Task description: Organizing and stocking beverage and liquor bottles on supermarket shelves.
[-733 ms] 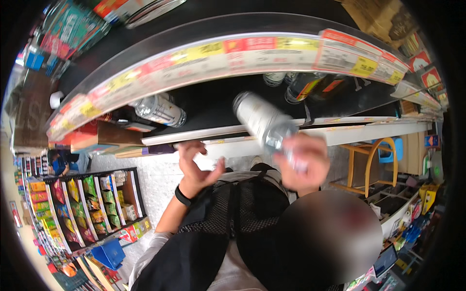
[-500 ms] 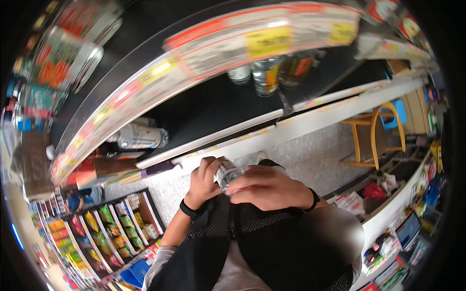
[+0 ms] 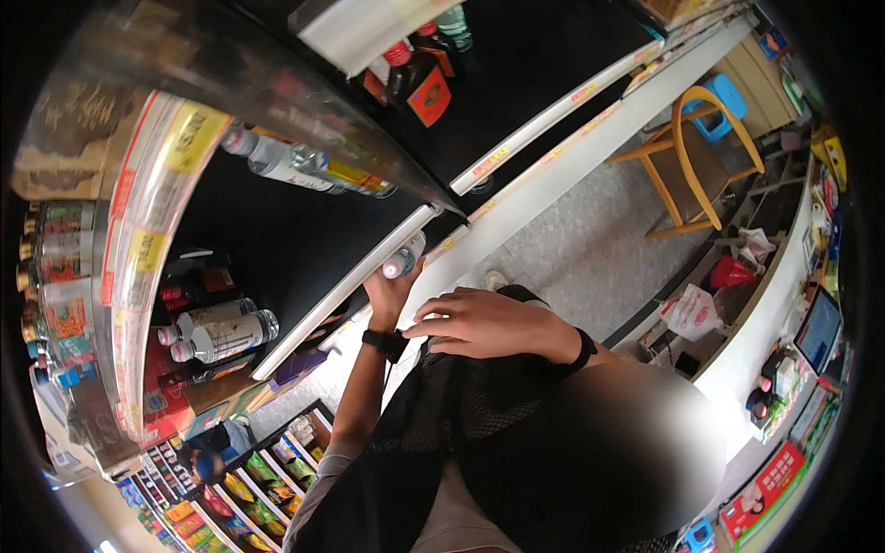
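Note:
My left hand (image 3: 391, 293) is wrapped round a clear bottle (image 3: 409, 251) with a pale cap, held at the front edge of the black shelf (image 3: 304, 249). The bottle's cap end points toward me; its lower part is hard to see. My right hand (image 3: 489, 323) is off the bottle, back toward my chest, with its fingers stretched out and nothing in them. Two clear bottles with white labels (image 3: 230, 334) stand at the left of this shelf. Farther back on it are a clear bottle (image 3: 281, 164) and one with a yellow label (image 3: 346, 175).
A dark divider (image 3: 369, 120) parts this shelf from another holding dark, red-capped bottles (image 3: 419, 88). An upper shelf edge with price tags (image 3: 152, 212) juts out at the left. A wooden chair (image 3: 687, 170) and a counter (image 3: 737, 332) stand right. Snack racks (image 3: 258, 488) are lower left.
My right hand has come off the bottle. My left hand has carried it forward to the shelf edge. The view has shifted, bringing the divider and dark bottles into sight.

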`<move>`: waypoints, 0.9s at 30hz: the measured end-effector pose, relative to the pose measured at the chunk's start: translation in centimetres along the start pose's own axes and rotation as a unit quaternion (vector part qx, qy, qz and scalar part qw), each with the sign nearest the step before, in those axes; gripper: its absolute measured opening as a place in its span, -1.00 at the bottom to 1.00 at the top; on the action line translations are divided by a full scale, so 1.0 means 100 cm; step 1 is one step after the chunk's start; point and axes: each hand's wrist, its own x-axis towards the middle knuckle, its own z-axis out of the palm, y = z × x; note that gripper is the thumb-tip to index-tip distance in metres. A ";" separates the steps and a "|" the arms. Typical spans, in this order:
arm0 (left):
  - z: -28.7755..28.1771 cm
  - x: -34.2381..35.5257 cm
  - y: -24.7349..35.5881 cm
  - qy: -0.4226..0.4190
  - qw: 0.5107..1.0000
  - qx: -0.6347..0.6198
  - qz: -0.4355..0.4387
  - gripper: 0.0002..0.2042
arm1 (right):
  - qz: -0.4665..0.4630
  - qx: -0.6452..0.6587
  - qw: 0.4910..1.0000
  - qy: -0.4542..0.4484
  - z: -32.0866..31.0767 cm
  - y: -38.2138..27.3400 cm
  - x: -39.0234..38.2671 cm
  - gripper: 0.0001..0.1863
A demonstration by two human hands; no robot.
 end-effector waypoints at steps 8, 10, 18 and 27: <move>0.041 0.022 0.005 -0.019 0.998 -0.045 -0.034 -0.52 | 0.061 0.028 0.994 0.081 -0.013 0.017 -0.049 -0.67; 0.046 0.028 0.012 -0.017 0.998 -0.047 -0.033 -0.58 | 0.074 0.025 0.993 0.089 -0.023 0.016 -0.055 -0.67; 0.064 0.030 -0.021 -0.033 0.990 -0.046 -0.126 -0.65 | 0.072 0.013 0.994 0.083 -0.021 0.020 -0.045 -0.67; 0.033 0.014 -0.003 -0.031 0.993 0.027 -0.112 -0.72 | 0.158 0.043 0.985 0.056 0.020 0.080 -0.013 -0.43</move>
